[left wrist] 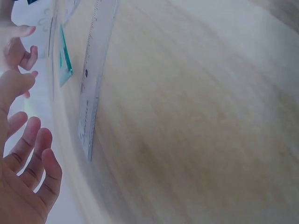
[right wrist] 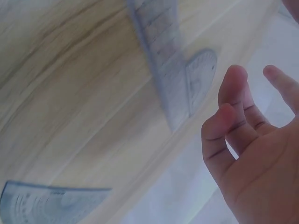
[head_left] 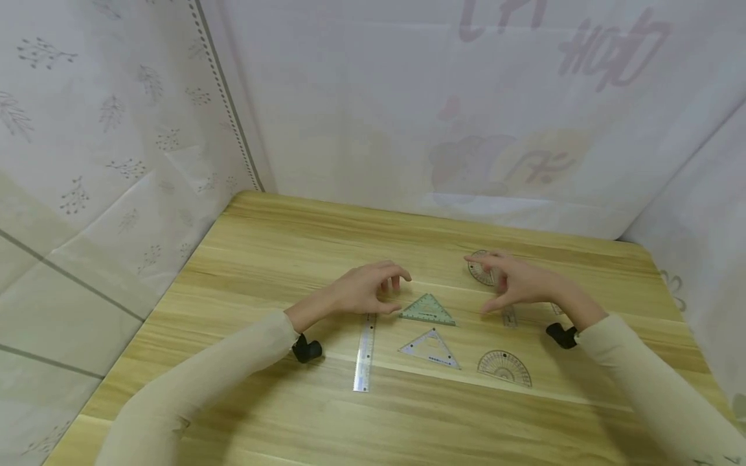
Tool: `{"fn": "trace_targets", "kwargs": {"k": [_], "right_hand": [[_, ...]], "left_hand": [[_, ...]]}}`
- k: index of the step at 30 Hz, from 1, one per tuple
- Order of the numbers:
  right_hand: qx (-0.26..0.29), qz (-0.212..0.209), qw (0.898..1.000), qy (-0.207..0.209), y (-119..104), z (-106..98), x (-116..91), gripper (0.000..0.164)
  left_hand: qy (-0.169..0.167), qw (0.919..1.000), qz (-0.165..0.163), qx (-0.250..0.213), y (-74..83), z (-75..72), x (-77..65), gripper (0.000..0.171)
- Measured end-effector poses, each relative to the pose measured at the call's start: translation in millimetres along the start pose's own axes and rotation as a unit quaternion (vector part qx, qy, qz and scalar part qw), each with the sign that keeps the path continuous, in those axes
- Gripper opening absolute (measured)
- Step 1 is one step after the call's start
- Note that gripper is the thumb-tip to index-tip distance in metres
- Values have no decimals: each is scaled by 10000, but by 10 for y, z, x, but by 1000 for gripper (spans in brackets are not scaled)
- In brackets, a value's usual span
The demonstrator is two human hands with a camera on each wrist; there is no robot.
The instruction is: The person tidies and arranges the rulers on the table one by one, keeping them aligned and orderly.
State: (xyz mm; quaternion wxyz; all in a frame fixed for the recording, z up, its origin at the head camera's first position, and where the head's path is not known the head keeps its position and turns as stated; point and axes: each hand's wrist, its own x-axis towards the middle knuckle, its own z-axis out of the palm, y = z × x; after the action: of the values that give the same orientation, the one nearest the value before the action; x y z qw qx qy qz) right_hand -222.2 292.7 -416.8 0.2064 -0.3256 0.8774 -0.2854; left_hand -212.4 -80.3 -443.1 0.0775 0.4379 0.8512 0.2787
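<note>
My left hand (head_left: 370, 288) hovers over the far end of a clear straight ruler (head_left: 364, 359), fingers loosely bent and nothing in them. Just right of its fingertips lies a green triangular set square (head_left: 428, 312); nearer me is a clear set square (head_left: 428, 344). On the other side my right hand (head_left: 524, 278) is held above the table, thumb and fingers apart, also without anything in its grasp. It overlaps a round-edged protractor (head_left: 478, 272) behind it and a second clear ruler (head_left: 509, 316) below. The right wrist view shows this ruler (right wrist: 163, 60) beside a protractor (right wrist: 202, 77).
A half-round protractor (head_left: 504, 367) lies at the front right of the wooden table (head_left: 291, 414). Partly hidden by the right wrist is another clear piece (head_left: 557, 309). White printed cloth (head_left: 350, 116) hangs behind the table and at both sides.
</note>
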Motion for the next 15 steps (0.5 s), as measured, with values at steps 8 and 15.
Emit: {"fn": "trace_targets", "kwargs": {"k": [8,15], "right_hand": [[-113,368,9991,202,64,-88,-93,105],[-59,444,9985,312,123,-111,-129,102]], "left_hand": [[-2,9999,-76,110,4,-14,42,53],[-101,9995,-245,148,51,-29,114,57]]}}
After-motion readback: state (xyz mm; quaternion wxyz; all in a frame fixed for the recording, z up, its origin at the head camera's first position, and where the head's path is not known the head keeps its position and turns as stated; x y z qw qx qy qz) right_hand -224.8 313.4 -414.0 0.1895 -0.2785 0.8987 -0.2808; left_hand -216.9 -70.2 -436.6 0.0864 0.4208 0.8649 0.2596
